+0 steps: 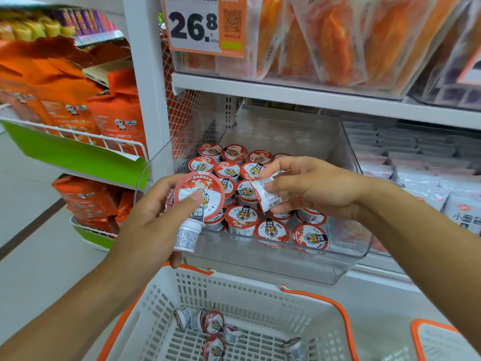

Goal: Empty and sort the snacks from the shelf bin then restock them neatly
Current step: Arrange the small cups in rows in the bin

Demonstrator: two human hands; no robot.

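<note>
Left hand (153, 217) grips tiger-lidded cups (199, 196); right hand (312, 187) pinches one cup (268, 195) above clear bin's (346, 259) front edge. Price tag (194, 24): "26.8".

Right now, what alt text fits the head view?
Both hands hold small snack cups above a white basket: left hand grips two, right hand one. More cups fill the clear shelf bin.

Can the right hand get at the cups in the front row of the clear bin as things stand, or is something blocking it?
Probably not freely: the right hand already grips a cup, so its fingers are taken. The path itself looks open, since the clear bin has no lid and the front-row cups sit just below the hand.
</note>
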